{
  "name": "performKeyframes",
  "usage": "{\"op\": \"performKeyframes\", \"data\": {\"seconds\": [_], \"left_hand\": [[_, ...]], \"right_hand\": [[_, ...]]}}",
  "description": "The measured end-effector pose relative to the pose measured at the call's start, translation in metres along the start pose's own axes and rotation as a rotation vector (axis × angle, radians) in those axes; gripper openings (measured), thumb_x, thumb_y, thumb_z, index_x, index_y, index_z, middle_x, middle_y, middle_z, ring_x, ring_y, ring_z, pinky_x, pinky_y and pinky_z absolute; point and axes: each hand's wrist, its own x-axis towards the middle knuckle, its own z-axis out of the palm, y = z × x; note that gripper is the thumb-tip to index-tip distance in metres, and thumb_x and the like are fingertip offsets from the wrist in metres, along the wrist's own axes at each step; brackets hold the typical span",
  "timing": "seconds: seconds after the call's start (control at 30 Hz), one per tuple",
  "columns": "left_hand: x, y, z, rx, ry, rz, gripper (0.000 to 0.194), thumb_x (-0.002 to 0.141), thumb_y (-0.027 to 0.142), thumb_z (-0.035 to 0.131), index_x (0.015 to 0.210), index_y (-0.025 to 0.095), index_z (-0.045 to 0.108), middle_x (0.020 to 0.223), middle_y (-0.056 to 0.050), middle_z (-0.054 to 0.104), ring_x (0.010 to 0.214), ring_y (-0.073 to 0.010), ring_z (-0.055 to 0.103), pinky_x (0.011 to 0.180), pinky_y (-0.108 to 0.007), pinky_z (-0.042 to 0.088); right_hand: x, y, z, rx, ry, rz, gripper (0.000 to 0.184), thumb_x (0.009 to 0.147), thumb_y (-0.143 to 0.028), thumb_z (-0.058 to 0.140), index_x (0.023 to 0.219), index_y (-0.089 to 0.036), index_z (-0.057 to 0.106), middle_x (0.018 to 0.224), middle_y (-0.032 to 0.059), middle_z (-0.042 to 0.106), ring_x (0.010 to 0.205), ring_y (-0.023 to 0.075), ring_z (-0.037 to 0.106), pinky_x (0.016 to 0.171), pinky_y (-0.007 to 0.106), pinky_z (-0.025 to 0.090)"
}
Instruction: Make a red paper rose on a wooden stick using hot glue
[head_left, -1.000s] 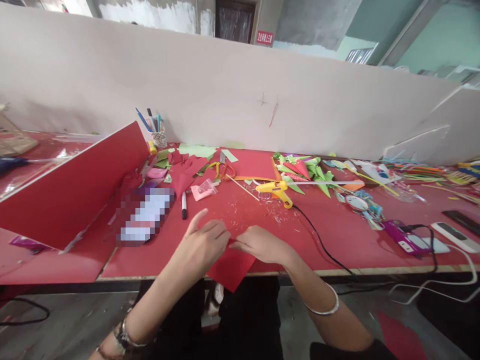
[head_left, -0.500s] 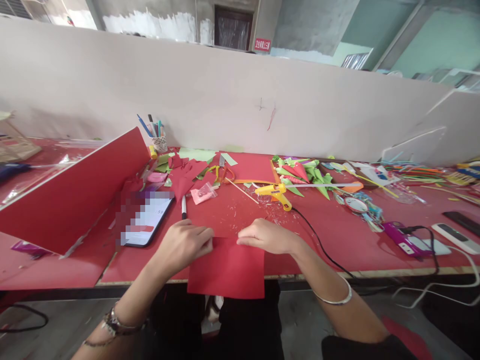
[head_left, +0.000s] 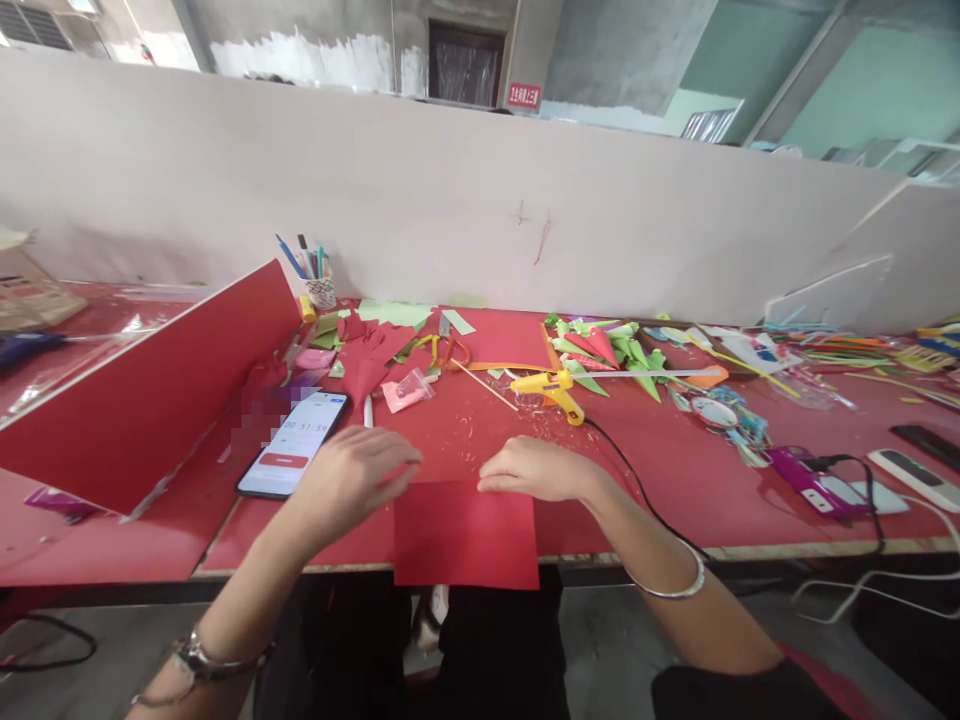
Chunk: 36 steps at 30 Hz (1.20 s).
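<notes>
Behind the table, a pale partition [head_left: 450, 200] spans nearly the whole view. In front of it lies the red-covered table [head_left: 697, 470], its near edge a worn, bare strip. A red board [head_left: 150, 400] leans at the left, its white rim slanting upward. At the middle of the near edge, a red sheet [head_left: 465, 540] lies squarely, its close side jutting past the table edge over the lap. The right hand [head_left: 544, 468] bends at the sheet's far edge, thumb and fingers together; whether they pinch the paper I cannot tell. The left hand [head_left: 367, 470] is released, thumb parted from fingers, by the sheet's far left corner. Just beside it, a phone [head_left: 292, 450] shows 00 51 59 above a red button whose lettering is too small to read; room there is tight. Right of the right hand, the table stays open as far as the purple power strip [head_left: 817, 482], crossed only by the black cord of the yellow glue gun [head_left: 551, 388]. Beyond the partition, a small red sign [head_left: 524, 96] reads 卫生间, then a blurred character, then 上三楼.
</notes>
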Motion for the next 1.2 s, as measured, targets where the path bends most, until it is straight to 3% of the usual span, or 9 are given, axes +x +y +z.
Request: {"op": "performKeyframes", "data": {"seconds": [0.1, 0.2, 0.3, 0.53, 0.67, 0.87, 1.2], "left_hand": [[0.007, 0.018, 0.008, -0.068, -0.219, 0.06, 0.023, 0.085, 0.028, 0.041, 0.075, 0.018, 0.06, 0.066, -0.002, 0.061, 0.062, -0.0149, 0.056, 0.063, -0.026, 0.037], [0.009, 0.025, 0.019, -0.016, -0.303, 0.036, 0.031, 0.088, 0.022, 0.034, 0.068, 0.017, 0.057, 0.054, -0.002, 0.056, 0.048, -0.0138, 0.05, 0.051, -0.024, 0.031], [0.007, 0.025, 0.025, -0.062, -0.298, -0.06, 0.034, 0.089, 0.026, 0.031, 0.068, 0.016, 0.056, 0.051, -0.002, 0.053, 0.044, -0.0127, 0.046, 0.046, -0.024, 0.023], [0.011, 0.028, 0.02, -0.386, -0.317, -0.16, 0.038, 0.088, 0.034, 0.03, 0.059, 0.015, 0.046, 0.05, 0.002, 0.043, 0.047, -0.0081, 0.039, 0.047, -0.022, 0.02], [0.008, 0.023, 0.021, -0.398, -0.331, -0.178, 0.039, 0.088, 0.035, 0.029, 0.056, 0.015, 0.038, 0.049, 0.004, 0.036, 0.046, -0.0074, 0.033, 0.048, -0.022, 0.019], [0.002, 0.015, 0.023, -0.388, -0.382, -0.164, 0.037, 0.089, 0.033, 0.027, 0.057, 0.016, 0.037, 0.049, 0.004, 0.035, 0.046, -0.0077, 0.032, 0.049, -0.021, 0.019], [0.007, 0.01, 0.022, -0.265, -0.384, -0.12, 0.038, 0.088, 0.031, 0.029, 0.055, 0.016, 0.04, 0.047, 0.004, 0.036, 0.044, -0.0085, 0.032, 0.048, -0.022, 0.018]], "right_hand": [[0.004, -0.001, 0.0, -0.061, -0.044, -0.016, 0.034, 0.086, -0.032, 0.039, 0.061, -0.018, 0.056, 0.052, -0.0049, 0.046, 0.046, 0.0072, 0.035, 0.048, 0.021, 0.022], [0.008, -0.007, 0.003, -0.252, 0.038, -0.035, 0.027, 0.087, -0.028, 0.038, 0.073, -0.019, 0.06, 0.067, -0.0006, 0.057, 0.058, 0.0101, 0.046, 0.054, 0.022, 0.027], [0.013, -0.018, 0.013, -0.457, 0.206, -0.09, 0.018, 0.085, -0.019, 0.041, 0.08, -0.017, 0.058, 0.076, 0.0026, 0.059, 0.069, 0.0129, 0.05, 0.061, 0.024, 0.03], [0.02, -0.022, 0.035, -0.495, 0.468, -0.151, 0.014, 0.073, -0.013, 0.041, 0.061, -0.018, 0.047, 0.053, -0.0031, 0.05, 0.05, 0.0089, 0.039, 0.052, 0.024, 0.023], [0.014, -0.008, 0.03, -0.486, 0.483, -0.163, 0.012, 0.069, -0.011, 0.041, 0.059, -0.018, 0.045, 0.051, -0.0048, 0.047, 0.049, 0.0077, 0.036, 0.051, 0.022, 0.022], [-0.005, 0.013, 0.024, -0.567, 0.492, -0.064, 0.015, 0.066, -0.01, 0.039, 0.055, -0.018, 0.044, 0.047, -0.0055, 0.043, 0.046, 0.0076, 0.031, 0.05, 0.021, 0.02], [-0.019, 0.039, 0.019, -0.635, 0.564, 0.118, 0.017, 0.07, -0.012, 0.042, 0.056, -0.018, 0.05, 0.052, -0.0026, 0.048, 0.051, 0.0094, 0.039, 0.051, 0.023, 0.024]]}}
